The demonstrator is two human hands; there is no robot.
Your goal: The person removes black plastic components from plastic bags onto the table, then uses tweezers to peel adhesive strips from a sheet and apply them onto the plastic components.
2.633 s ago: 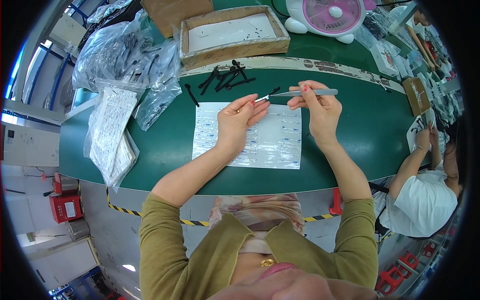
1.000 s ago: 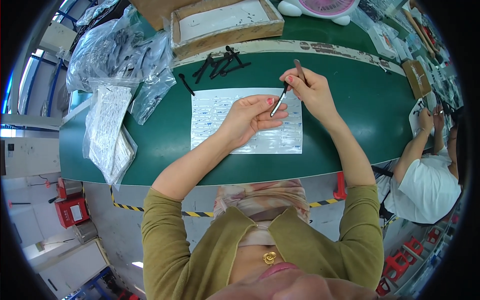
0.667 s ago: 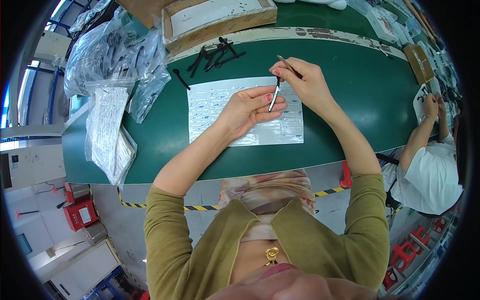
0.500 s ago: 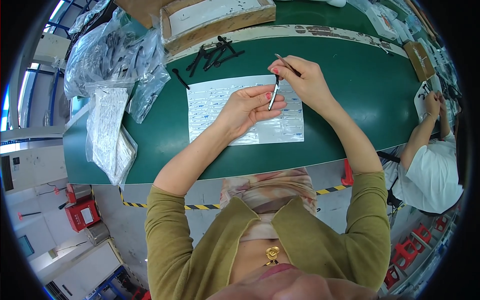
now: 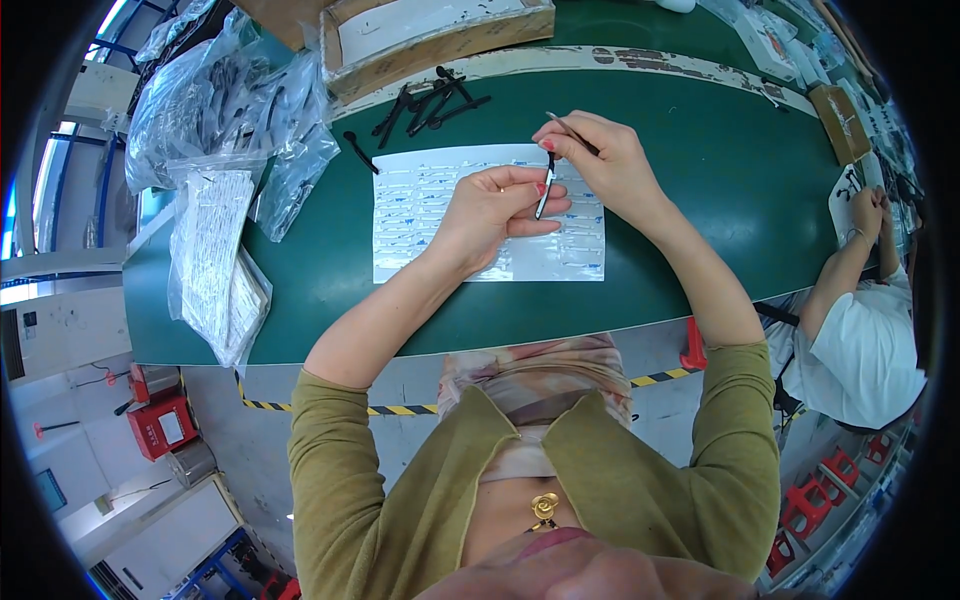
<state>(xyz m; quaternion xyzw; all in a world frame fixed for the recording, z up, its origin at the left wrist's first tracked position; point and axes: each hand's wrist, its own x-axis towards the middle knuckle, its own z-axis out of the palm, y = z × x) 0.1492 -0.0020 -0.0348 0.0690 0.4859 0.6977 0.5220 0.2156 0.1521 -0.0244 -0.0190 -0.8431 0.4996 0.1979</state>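
My left hand [image 5: 487, 212] is closed on a slim black strip-like part [image 5: 546, 190] with a pale face, thumb on top and fingers beneath it. Above and to the right, my right hand [image 5: 605, 155] grips a pair of tweezers [image 5: 572, 130] whose pale tip points up and left. Its thumb and forefinger also meet the upper end of the black part. Beneath both hands lies a white sheet [image 5: 400, 255] bearing rows of small clear stickers with blue marks. One loose black part [image 5: 359, 152] rests by the sheet's upper left corner.
Several similar black parts [image 5: 430, 105] lie in a pile behind the sheet, near a shallow cardboard tray [image 5: 440, 45]. Clear plastic bags [image 5: 215, 115] and a bagged stack of white sheets [image 5: 212, 240] crowd the left. On the right, a co-worker's hands [image 5: 872, 208] are at the green table [image 5: 730, 200].
The hands keep almost the same pose around the black part. The whole view has shifted slightly, with the sheet and table a little higher and further left.
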